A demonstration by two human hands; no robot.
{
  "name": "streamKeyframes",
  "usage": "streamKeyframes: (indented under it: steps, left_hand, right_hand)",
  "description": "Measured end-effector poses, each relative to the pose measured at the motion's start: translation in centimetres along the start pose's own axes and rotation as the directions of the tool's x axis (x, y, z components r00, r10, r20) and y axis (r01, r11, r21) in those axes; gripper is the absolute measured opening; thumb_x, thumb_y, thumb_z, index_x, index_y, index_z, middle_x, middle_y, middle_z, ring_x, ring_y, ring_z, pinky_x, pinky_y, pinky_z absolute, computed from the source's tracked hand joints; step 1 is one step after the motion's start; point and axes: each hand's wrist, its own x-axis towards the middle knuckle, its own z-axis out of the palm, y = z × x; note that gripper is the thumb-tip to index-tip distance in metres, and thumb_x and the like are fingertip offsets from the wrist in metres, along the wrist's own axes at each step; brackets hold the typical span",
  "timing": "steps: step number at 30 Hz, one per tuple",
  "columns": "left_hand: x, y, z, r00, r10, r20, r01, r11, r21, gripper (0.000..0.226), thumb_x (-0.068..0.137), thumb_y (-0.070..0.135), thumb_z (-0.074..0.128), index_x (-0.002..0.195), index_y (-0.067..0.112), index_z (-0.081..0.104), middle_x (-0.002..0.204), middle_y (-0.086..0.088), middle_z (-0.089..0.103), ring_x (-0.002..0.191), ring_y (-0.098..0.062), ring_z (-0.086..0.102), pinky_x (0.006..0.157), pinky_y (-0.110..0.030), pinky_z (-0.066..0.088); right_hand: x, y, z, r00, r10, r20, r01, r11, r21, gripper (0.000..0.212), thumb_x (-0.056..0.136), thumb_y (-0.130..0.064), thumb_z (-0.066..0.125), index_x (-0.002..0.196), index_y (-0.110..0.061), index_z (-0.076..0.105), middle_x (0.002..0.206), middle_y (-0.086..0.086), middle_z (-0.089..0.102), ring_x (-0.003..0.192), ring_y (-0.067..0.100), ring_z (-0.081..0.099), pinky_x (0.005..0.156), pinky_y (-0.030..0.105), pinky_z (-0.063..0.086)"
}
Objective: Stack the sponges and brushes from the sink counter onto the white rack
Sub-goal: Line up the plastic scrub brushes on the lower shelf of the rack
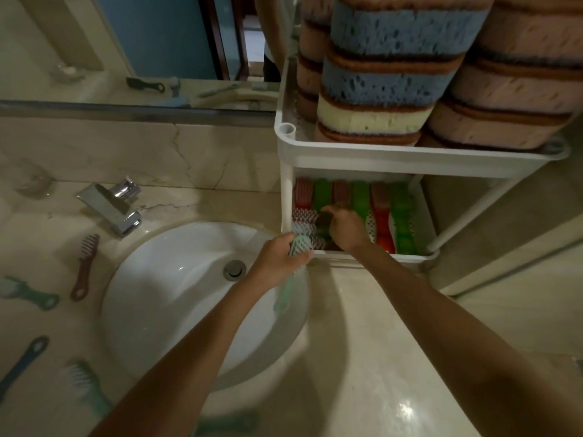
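Note:
The white rack (pixel 378 156) stands to the right of the sink. Its top tier holds stacked sponges (pixel 388 77) in blue, pink and cream. The lower tier (pixel 362 256) holds several red and green brushes lying side by side. My left hand (pixel 277 257) grips a mint-green brush (pixel 288 279) by its head at the rack's front left corner, handle hanging down over the sink. My right hand (pixel 345 228) reaches into the lower tier and holds a dark brush (pixel 323 223) among the others. On the counter left of the sink lie a maroon brush (pixel 84 266), a teal brush (pixel 28 293), a dark blue brush (pixel 22 362) and a light green brush (pixel 85 389).
A white sink basin (pixel 176 294) with a drain (pixel 234 269) sits below a chrome faucet (pixel 113 205). A mirror (pixel 126 42) runs along the back wall. A clear glass (pixel 33 179) stands at the far left. Another teal brush (pixel 227 422) lies blurred at the counter's front edge.

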Motion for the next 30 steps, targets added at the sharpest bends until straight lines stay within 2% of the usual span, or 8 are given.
streamKeyframes:
  steps: [3,7,10,13,15,21,25,30]
  left_hand:
    - [0.1,1.3,0.8,1.000,0.014,-0.019,-0.015,0.999,-0.050,0.013,0.083,0.021,0.065,0.079,0.015,0.054,0.080,-0.006,0.063,0.073,-0.019,0.062,0.067,-0.031,0.054]
    - [0.9,3.4,1.9,0.974,-0.037,-0.222,-0.005,0.983,-0.184,0.021,0.082,0.020,0.066,0.078,0.020,0.046,0.073,0.004,0.055,0.067,-0.011,0.057,0.054,-0.013,0.049]
    - [1.5,4.9,2.9,0.959,-0.131,-0.253,0.028,0.927,-0.374,0.022,0.085,0.015,0.063,0.093,0.011,0.043,0.094,-0.009,0.056,0.093,-0.028,0.063,0.076,-0.039,0.057]
    - [1.8,5.9,4.0,0.963,-0.133,-0.232,0.001,0.869,-0.495,0.023,0.089,0.011,0.058,0.097,0.009,0.037,0.103,-0.013,0.048,0.099,-0.027,0.058,0.064,-0.028,0.058]
    - [2.0,6.2,4.3,0.970,-0.125,-0.207,-0.007,0.840,-0.542,0.021,0.091,0.010,0.054,0.102,0.008,0.037,0.109,-0.015,0.046,0.102,-0.024,0.055,0.067,-0.025,0.056]
    - [1.3,3.6,3.3,0.989,0.064,-0.133,-0.059,0.998,0.037,0.033,0.096,0.010,0.038,0.128,0.007,0.041,0.127,-0.017,0.053,0.114,-0.028,0.053,0.093,-0.036,0.043]
    - [0.4,1.4,2.9,0.993,0.115,-0.004,-0.098,0.866,0.490,0.040,0.095,0.010,0.037,0.135,0.011,0.041,0.132,-0.016,0.051,0.120,-0.031,0.046,0.100,-0.039,0.038]
    - [-0.1,0.7,2.7,0.995,0.087,0.050,-0.100,0.781,0.617,0.042,0.094,0.014,0.039,0.135,0.012,0.042,0.139,-0.009,0.045,0.127,-0.027,0.039,0.104,-0.037,0.030]
  right_hand:
    - [-1.6,0.3,-1.0,0.993,0.086,-0.082,-0.067,0.976,0.207,0.035,0.080,0.011,0.044,0.102,-0.002,0.067,0.107,0.018,0.069,0.101,0.032,0.063,0.086,0.030,0.045]
    - [-4.8,1.0,-2.6,0.993,0.115,0.016,-0.110,0.887,0.449,0.022,0.080,0.010,0.050,0.086,0.000,0.069,0.096,0.018,0.071,0.090,0.026,0.063,0.082,0.029,0.044]
    - [-6.2,1.7,-3.7,0.992,0.110,0.067,-0.129,0.893,0.430,0.016,0.084,-0.003,0.056,0.092,-0.007,0.070,0.097,0.008,0.070,0.084,0.020,0.065,0.078,0.032,0.049]
    - [-6.3,1.8,-4.3,0.985,0.122,0.120,-0.158,0.919,0.362,0.018,0.089,-0.018,0.056,0.100,-0.012,0.067,0.088,0.004,0.066,0.054,0.008,0.057,0.055,0.025,0.044]
    - [-5.7,1.9,-4.7,0.990,0.109,0.089,-0.130,0.953,0.273,0.021,0.092,-0.020,0.052,0.103,-0.008,0.066,0.086,0.009,0.063,0.067,0.018,0.059,0.061,0.029,0.042]
    - [-4.3,3.2,-5.1,0.946,0.313,-0.083,-0.323,0.910,-0.260,0.035,0.097,-0.031,0.038,0.112,-0.005,0.057,0.110,0.021,0.065,0.103,0.036,0.061,0.083,0.038,0.048]
    - [-4.2,3.8,-4.0,0.943,0.330,0.041,-0.290,0.876,-0.385,0.036,0.098,-0.029,0.036,0.116,-0.007,0.057,0.116,0.019,0.063,0.109,0.034,0.059,0.085,0.038,0.048]
    - [-4.6,3.1,-2.6,0.946,0.302,0.117,-0.248,0.909,-0.335,0.040,0.097,-0.033,0.036,0.125,-0.009,0.053,0.124,0.020,0.057,0.113,0.036,0.055,0.091,0.041,0.045]
